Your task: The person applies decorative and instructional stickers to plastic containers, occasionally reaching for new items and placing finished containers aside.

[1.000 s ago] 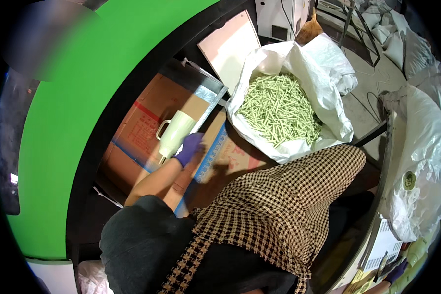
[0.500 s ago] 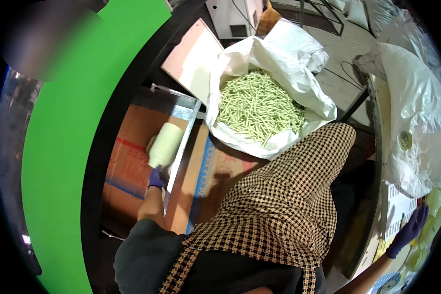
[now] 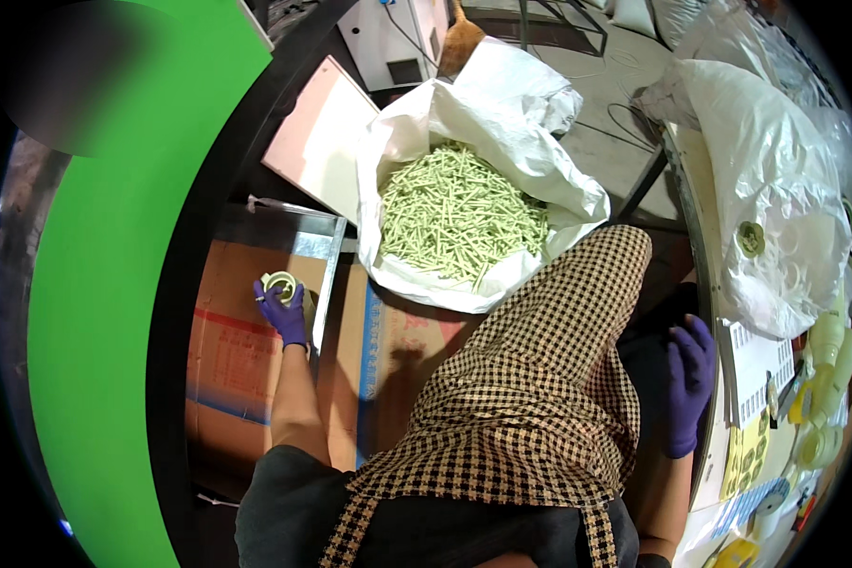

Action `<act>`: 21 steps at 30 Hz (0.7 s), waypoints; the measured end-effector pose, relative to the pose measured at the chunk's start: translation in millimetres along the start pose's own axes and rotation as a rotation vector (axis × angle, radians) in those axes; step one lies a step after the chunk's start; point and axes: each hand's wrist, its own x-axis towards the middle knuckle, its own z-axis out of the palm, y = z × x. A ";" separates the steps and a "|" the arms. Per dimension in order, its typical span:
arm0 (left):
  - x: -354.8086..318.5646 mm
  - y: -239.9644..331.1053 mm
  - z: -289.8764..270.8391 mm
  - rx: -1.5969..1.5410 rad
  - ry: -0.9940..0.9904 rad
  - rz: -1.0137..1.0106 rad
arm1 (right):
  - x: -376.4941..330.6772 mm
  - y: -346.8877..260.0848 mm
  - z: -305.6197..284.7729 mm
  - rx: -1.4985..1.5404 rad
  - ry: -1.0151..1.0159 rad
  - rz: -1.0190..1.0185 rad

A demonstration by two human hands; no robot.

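Note:
My left hand (image 3: 290,314), in a purple glove, grips a pale green hollow round plastic piece (image 3: 279,282). Its open rim faces up, and a small tab juts from its left side. Below it is an open cardboard box (image 3: 232,374) inside a metal-edged frame (image 3: 326,275). My right hand (image 3: 691,383), also gloved in purple, hangs beside the near edge of the right-hand table. Its fingers are stretched out and I see nothing in them.
Ahead stands a white sack (image 3: 577,199) full of thin pale green sticks (image 3: 459,213). The right table (image 3: 691,170) carries a clear plastic bag (image 3: 776,189), printed sheets (image 3: 753,364) and pale green bottle-shaped pieces (image 3: 826,341). A bright green surface (image 3: 95,312) curves along my left.
My right hand has come back from the table's green pieces toward my body. My left hand has moved slightly up and left; the pale green bottle-shaped piece by it no longer shows lengthwise.

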 end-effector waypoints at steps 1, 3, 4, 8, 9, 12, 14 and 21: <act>3.4 -4.7 2.7 -0.029 -0.053 0.026 | -2.1 -2.8 4.7 0.070 -0.018 0.026; 14.1 -6.0 6.5 0.014 -0.149 0.075 | -9.9 2.4 4.0 0.095 -0.043 0.068; 15.6 -10.0 4.2 -0.117 -0.149 0.013 | -12.1 4.4 4.5 0.121 -0.046 0.074; 15.6 -21.2 -11.4 -0.404 -0.150 -0.184 | -19.7 3.5 9.8 0.197 -0.094 0.152; 17.0 -18.0 -13.9 -0.464 -0.152 -0.253 | -21.5 0.6 14.0 0.206 -0.090 0.144; 20.2 -15.4 -18.3 -0.288 -0.185 -0.203 | -21.9 -6.0 22.3 0.182 -0.127 0.085; 40.2 -32.6 -40.3 -0.063 -0.450 -0.107 | -17.1 -8.4 26.8 0.162 -0.156 0.005; 94.4 188.4 -63.3 0.055 -0.393 0.477 | 7.7 -55.3 53.8 -0.040 -0.156 -0.370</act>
